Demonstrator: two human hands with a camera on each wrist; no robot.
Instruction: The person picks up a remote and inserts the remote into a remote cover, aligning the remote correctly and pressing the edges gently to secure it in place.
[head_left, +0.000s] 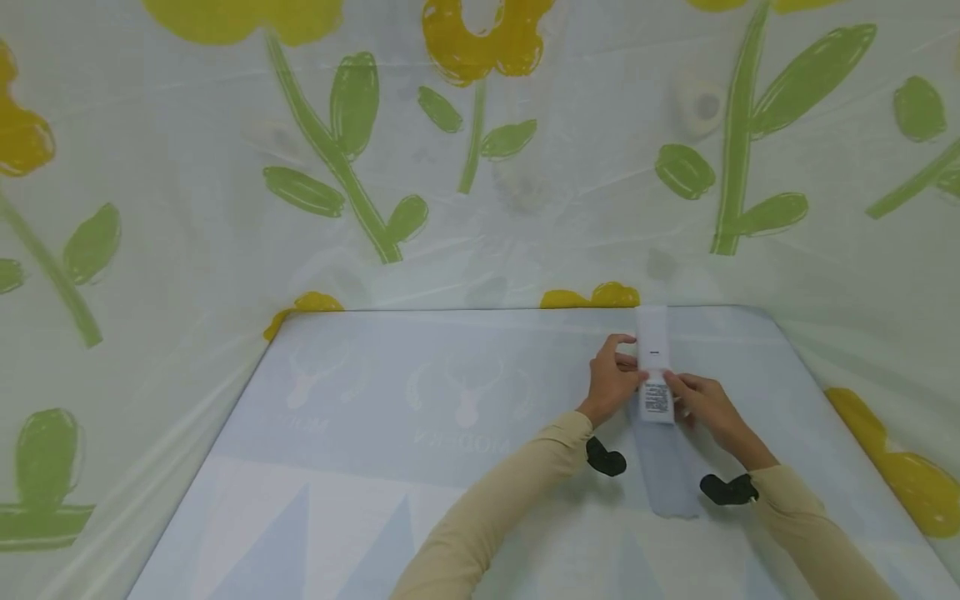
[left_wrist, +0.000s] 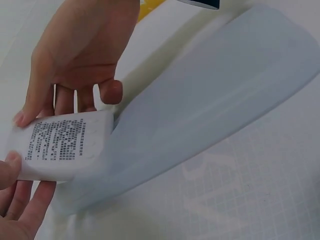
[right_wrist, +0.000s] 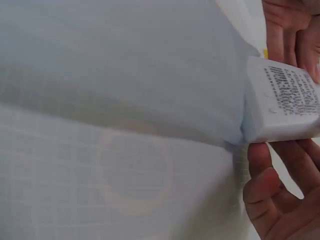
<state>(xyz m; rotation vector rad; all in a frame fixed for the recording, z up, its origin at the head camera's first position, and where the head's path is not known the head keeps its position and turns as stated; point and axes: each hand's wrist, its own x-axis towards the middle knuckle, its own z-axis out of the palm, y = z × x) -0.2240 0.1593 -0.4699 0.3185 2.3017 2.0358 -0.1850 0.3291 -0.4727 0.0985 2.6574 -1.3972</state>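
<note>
A small white block (head_left: 657, 402) with rounded edges and a panel of dense black print is held between both hands. My left hand (head_left: 613, 379) pinches its far left corner, thumb on the printed face. From the other side my right hand (head_left: 705, 404) grips it, thumb on top and fingers around the side and underneath. Beyond the block, a white strip (head_left: 652, 333) with a short black dash reaches the table's far edge. Towards me runs a long pale, translucent strip (left_wrist: 215, 90), partly below the block. How block and strips join is hidden.
The pale table cover (head_left: 360, 433) carries faint deer-head prints, lettering and blue triangles. Behind and around the table hangs a white curtain (head_left: 585, 217) with yellow flowers and green leaves. Dark wrist devices (head_left: 606, 458) sit below both hands.
</note>
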